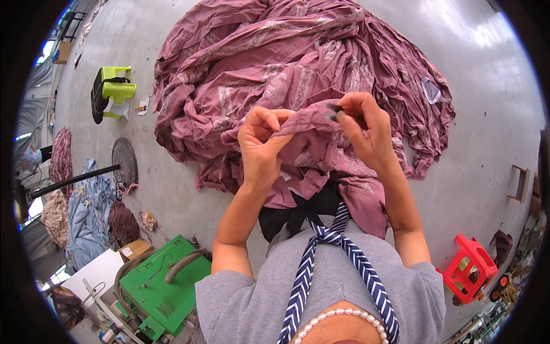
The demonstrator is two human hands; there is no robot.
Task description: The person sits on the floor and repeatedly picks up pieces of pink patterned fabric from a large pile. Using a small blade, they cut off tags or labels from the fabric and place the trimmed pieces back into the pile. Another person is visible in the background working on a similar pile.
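A big heap of mauve cloth [252, 74] with pale lace-like patterned bands lies in front of me, and part of it runs into my lap. My left hand [262, 137] is closed, pinching a gathered edge of this cloth between thumb and fingers. My right hand [366, 126] is closed around what look like small dark thread snips [333, 108]. Their tips point left at the raised fold of cloth stretched between my hands. Most of the tool is hidden by my fingers. A small white tag [286, 177] shows on the cloth below my left hand.
A lime-green stool [118, 90] with a black pad stands at far left, near a round dark base with a pole [124, 161]. Blue cloth [91, 215] lies in a pile. A green machine table [163, 286] is at lower left, a red stool [468, 269] at lower right.
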